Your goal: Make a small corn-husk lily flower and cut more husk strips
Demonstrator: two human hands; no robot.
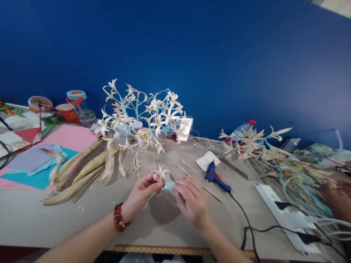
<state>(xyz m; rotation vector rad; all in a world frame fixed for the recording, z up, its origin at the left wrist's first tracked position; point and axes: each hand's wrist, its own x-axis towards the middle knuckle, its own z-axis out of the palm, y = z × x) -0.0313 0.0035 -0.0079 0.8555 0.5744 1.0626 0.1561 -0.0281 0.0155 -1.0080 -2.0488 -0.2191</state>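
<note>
My left hand point(142, 191), a red bead bracelet at its wrist, pinches a small cream corn-husk flower point(160, 172) by its base. My right hand point(190, 199) is closed beside it, its fingers pinching a bit of light blue tape point(169, 186) at the flower's stem. Both hands hover just above the grey table point(33, 219), near its front edge. Behind them stands a branch of husk flowers point(139, 113) with light blue stems.
A blue glue gun point(216, 177) with a black cord lies right of my hands, next to a thin wooden stick point(201, 186). Dried corn husks point(79, 170) and coloured paper point(41, 160) lie left. A white power strip point(285, 215) and another person's hand point(338, 199) are at right.
</note>
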